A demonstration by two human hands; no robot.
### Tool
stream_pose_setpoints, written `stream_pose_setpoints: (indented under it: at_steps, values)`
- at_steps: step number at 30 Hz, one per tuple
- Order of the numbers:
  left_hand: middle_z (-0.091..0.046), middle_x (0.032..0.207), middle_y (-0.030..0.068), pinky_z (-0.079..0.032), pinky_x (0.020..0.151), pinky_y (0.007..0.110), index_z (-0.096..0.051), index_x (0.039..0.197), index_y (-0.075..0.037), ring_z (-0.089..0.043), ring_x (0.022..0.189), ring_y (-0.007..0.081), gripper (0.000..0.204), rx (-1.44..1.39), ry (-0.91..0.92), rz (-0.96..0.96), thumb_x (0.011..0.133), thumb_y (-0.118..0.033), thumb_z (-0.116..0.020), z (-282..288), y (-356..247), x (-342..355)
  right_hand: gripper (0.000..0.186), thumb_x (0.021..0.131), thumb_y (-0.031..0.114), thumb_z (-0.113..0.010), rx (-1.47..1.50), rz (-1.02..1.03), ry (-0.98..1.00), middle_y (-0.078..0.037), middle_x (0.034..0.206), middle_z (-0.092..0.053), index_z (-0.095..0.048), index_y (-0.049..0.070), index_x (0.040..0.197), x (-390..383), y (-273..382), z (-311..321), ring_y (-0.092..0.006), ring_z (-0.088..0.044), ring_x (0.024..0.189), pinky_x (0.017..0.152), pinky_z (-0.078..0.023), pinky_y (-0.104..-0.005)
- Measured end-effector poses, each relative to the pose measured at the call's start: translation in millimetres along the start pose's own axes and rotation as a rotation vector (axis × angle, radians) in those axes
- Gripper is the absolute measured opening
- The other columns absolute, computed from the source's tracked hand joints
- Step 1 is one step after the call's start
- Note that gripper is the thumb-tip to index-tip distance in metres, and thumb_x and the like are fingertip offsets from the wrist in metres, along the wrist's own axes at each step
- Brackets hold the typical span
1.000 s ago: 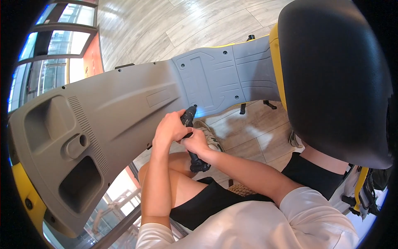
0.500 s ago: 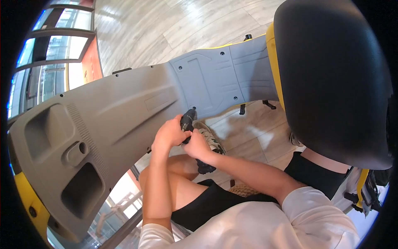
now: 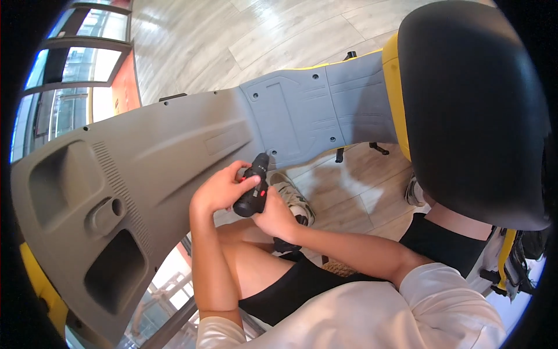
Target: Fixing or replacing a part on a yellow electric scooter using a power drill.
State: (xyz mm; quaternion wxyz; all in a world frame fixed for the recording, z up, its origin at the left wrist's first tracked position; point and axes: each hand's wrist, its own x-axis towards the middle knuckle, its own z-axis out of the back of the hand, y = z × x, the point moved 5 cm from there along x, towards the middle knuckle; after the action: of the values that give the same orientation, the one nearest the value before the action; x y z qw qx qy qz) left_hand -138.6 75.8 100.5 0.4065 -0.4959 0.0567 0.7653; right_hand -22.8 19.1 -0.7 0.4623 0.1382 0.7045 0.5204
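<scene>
Both my hands are on a black cordless drill (image 3: 251,196) with small red marks. My right hand (image 3: 275,216) is wrapped round its grip, and the battery end shows below by my shoe. My left hand (image 3: 220,189) closes on the other side of the drill's body, its thumb lying across the top. The chuck points away from me at the near left corner of a blue-grey scooter footboard (image 3: 290,116). There the bit ends close to a dark screw hole (image 3: 274,152); whether it touches cannot be made out.
To the left rises the scooter's grey inner front panel (image 3: 168,157) with two storage pockets. A large black seat (image 3: 471,116) with yellow trim (image 3: 397,93) stands at the right. My shoe (image 3: 288,189) is on the wood-look floor (image 3: 354,186), just below the footboard.
The drill's rear end has swung down and left, so more of its body shows. My left hand has moved left and slightly down with it. The bit end stays near the same corner.
</scene>
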Motion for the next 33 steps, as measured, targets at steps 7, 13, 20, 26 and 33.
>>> stream_pose_setpoints:
  at_steps: [7,13,20,26,33]
  values:
    - [-0.065,0.107,0.0215,-0.051,0.083,0.041,-0.055,0.124,-0.003,-0.063,0.100,0.0354,0.042,0.018,-0.578,-0.185,0.093,-0.031,-0.055,10,-4,98,0.038,0.070,0.003,-0.069,-0.041,0.127,-0.375,-0.024,0.090,-0.064,-0.049,-0.002,0.102,-12,27,60,-0.0410,-0.063,0.091,0.080,-0.048,-0.0445]
    - [-0.038,0.144,0.0242,-0.038,0.104,0.047,-0.044,0.136,-0.001,-0.042,0.130,0.0380,0.062,0.202,-0.804,-0.326,0.086,-0.030,-0.066,-34,-48,142,0.045,0.072,0.014,-0.072,-0.204,0.109,-0.267,-0.027,0.103,-0.058,-0.047,-0.002,0.106,-49,62,119,-0.0455,-0.055,0.103,0.085,-0.045,-0.0477]
    - [-0.018,0.156,0.0221,-0.017,0.115,0.050,-0.025,0.148,-0.002,-0.014,0.145,0.0356,0.089,0.362,-0.912,-0.374,0.085,-0.054,-0.059,-52,-57,187,0.054,0.067,0.024,-0.080,-0.422,0.074,0.020,-0.023,0.096,-0.062,-0.054,-0.003,0.106,-133,76,180,-0.0375,-0.062,0.093,0.081,-0.048,-0.0410]
    - [-0.011,0.158,0.0195,-0.011,0.116,0.052,-0.019,0.150,-0.003,-0.008,0.147,0.0334,0.096,0.404,-0.938,-0.352,0.084,-0.060,-0.057,-52,-54,193,0.055,0.067,0.025,-0.083,-0.159,-0.026,0.115,-0.016,0.090,-0.063,-0.054,-0.002,0.106,-128,73,180,-0.0257,-0.063,0.084,0.076,-0.049,-0.0362]
    - [-0.009,0.158,0.0171,-0.005,0.117,0.050,-0.016,0.150,-0.003,-0.004,0.147,0.0320,0.098,0.368,-0.907,-0.333,0.083,-0.058,-0.060,-54,-46,197,0.056,0.070,0.025,-0.081,-0.224,-0.005,0.148,-0.019,0.096,-0.064,-0.053,-0.002,0.110,-128,74,202,-0.0333,-0.064,0.092,0.080,-0.048,-0.0390]
